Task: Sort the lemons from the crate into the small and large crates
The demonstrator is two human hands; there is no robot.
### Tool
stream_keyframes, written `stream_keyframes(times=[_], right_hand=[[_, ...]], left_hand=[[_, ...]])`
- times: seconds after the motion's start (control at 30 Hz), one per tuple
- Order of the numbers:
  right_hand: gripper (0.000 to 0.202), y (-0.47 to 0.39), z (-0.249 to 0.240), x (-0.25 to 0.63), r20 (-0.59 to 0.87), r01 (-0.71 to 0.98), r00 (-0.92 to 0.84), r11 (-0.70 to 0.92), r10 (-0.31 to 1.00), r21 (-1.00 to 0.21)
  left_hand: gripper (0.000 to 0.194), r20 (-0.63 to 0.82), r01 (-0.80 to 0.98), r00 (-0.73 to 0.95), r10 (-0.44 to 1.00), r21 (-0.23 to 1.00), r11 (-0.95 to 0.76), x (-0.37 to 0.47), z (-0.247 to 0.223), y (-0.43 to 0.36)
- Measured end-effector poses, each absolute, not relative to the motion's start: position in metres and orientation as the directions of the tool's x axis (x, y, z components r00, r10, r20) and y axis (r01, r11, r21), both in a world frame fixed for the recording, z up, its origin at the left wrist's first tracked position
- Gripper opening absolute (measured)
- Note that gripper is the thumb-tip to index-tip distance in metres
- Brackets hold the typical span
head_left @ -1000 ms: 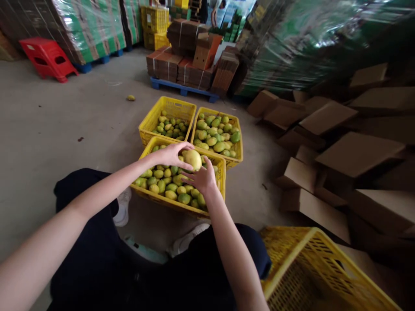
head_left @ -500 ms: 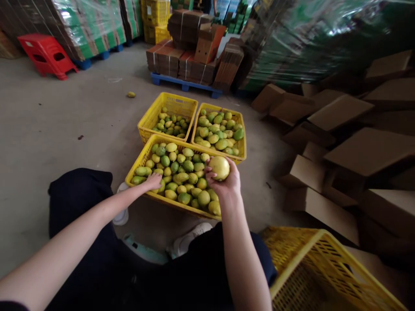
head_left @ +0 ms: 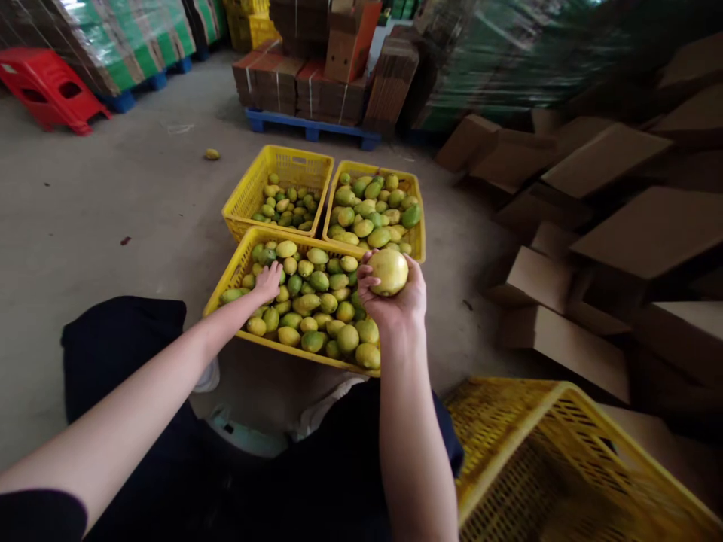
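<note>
Head view, looking at a near crate (head_left: 282, 348) heaped with green-yellow fruit (head_left: 319, 281) under the left fingers (head_left: 275, 271). Past them, got a lower-filled far-left crate (head_left: 248, 185) and a fuller far-right crate (head_left: 422, 233). Compared to last frame, got the left fingers farther from the near rim, loosely spread, down at the fruit. Got a big yellow fruit (head_left: 388, 272) cupped in curled right fingers (head_left: 368, 282).

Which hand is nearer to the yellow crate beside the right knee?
Right: the right hand, holding a large yellow fruit, is ahead of the crate by the knee and to its left. The left hand is farther left, at the fruit in another yellow crate.
</note>
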State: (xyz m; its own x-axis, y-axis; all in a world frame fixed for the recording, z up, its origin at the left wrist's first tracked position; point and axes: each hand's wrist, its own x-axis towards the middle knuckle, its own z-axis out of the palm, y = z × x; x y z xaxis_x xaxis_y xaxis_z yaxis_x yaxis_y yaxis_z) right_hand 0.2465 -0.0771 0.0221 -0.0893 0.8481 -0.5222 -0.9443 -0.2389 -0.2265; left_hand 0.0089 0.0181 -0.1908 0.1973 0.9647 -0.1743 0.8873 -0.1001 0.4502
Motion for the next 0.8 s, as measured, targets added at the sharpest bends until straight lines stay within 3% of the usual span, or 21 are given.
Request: stream_keyframes(times=[0.1,0.2,0.37,0.63,0.7,0.8], right_hand=[[0.029,-0.075,0.022,0.245,-0.532,-0.950,-0.085,-0.230,0.843,-0.213],[0.029,-0.074,0.022,0.242,-0.535,-0.949,-0.074,-0.225,0.841,-0.222],[0.024,-0.076,0.023,0.235,-0.533,-0.917,-0.089,-0.278,0.841,-0.287],[0.029,-0.077,0.026,0.237,-0.575,-0.933,-0.040,-0.236,0.817,-0.271],[0.028,-0.076,0.023,0.239,-0.567,-0.937,-0.038,-0.227,0.823,-0.267],[0.029,-0.072,0.017,0.240,-0.555,-0.933,-0.058,-0.242,0.830,-0.265]], left_hand=[[0.052,-0.205,0.910,0.343,0.917,0.315,-0.271,0.015,-0.188,0.016],[0.058,-0.242,0.875,0.469,0.849,0.256,-0.410,0.026,-0.193,0.008],[0.060,-0.238,0.880,0.463,0.854,0.235,-0.412,0.041,-0.205,0.005],[0.038,-0.241,0.803,0.465,0.852,0.520,-0.291,0.026,-0.199,0.018],[0.027,-0.275,0.725,0.402,0.873,0.678,-0.121,0.024,-0.192,0.016],[0.024,-0.435,0.388,0.282,0.855,0.867,0.314,0.025,-0.176,0.011]])
